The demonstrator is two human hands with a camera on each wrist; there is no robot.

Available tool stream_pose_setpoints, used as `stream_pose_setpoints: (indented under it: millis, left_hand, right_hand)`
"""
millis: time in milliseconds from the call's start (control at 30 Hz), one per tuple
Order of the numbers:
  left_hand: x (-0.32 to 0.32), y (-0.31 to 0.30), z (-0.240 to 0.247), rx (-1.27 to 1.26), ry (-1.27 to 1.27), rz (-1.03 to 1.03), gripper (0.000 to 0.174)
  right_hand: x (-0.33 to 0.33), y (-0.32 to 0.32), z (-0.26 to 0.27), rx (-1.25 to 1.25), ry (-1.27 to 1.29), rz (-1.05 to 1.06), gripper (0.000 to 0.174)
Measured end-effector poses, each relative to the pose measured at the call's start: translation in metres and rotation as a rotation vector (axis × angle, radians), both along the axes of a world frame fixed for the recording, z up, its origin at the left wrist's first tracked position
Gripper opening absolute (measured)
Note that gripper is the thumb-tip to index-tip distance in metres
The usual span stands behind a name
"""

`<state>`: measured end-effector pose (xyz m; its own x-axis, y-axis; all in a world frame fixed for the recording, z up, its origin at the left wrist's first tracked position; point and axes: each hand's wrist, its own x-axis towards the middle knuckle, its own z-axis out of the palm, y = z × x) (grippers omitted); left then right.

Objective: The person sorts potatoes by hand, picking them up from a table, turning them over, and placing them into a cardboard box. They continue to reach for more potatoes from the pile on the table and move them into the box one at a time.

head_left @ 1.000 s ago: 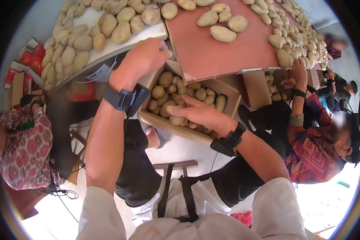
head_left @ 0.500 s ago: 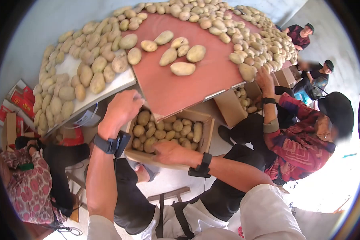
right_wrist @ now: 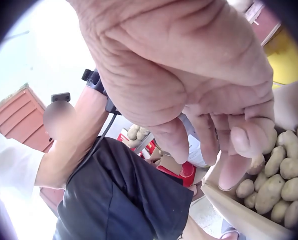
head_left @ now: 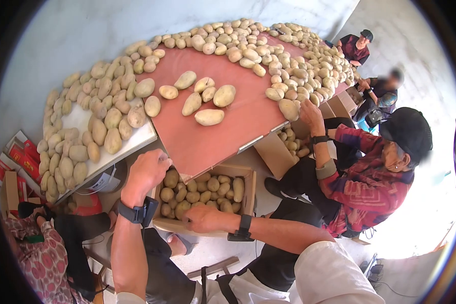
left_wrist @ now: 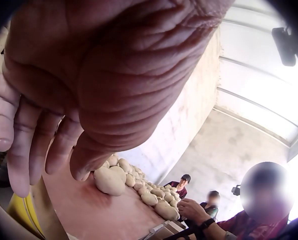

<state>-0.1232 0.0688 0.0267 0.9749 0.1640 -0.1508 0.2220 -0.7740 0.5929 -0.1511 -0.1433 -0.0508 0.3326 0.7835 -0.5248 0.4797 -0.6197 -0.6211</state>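
The left hand [head_left: 146, 173] hangs over the left end of a box [head_left: 248, 190] of potatoes [head_left: 203, 186], beside the corner of the red board [head_left: 187, 137]. Its fingers [left_wrist: 44, 135] droop, loosely bent, with nothing between them in the left wrist view. At the box's near side, the right hand [head_left: 205, 218] lies over the rim and the nearest potatoes. In the right wrist view the fingers of the right hand [right_wrist: 189, 75] are relaxed and slightly bent, and no potato shows in them. Several loose potatoes [head_left: 209, 117] lie on the red board.
Many potatoes cover a white board [head_left: 134, 136] at the left and the red board's far side. A person in a red patterned top [head_left: 375, 167] sits at the right, one hand by the potatoes, near another box [head_left: 275, 154]. Another person [head_left: 40, 253] sits at the left.
The head view has shifted, showing more of the table. The right hand has drawn back from over the box's potatoes to its near rim. The left hand stays near the board's edge.
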Motion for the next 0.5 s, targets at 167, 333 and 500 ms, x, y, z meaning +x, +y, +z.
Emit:
stream_pose_setpoints:
  millis: [167,333,500]
  left_hand:
    - [0.001,0.0,-0.002,-0.004,-0.022,-0.034,0.031]
    - [0.003,-0.011,0.007,-0.023,0.008,-0.019,0.031]
    - [0.017,-0.02,0.014,-0.05,0.031,-0.004,0.031]
  right_hand:
    - [-0.002,0.0,0.008,0.03,-0.04,0.007,0.031]
    - [-0.002,0.002,0.019,0.044,-0.086,-0.008,0.03]
    - [0.008,0.003,0.04,0.109,-0.103,0.08,0.029]
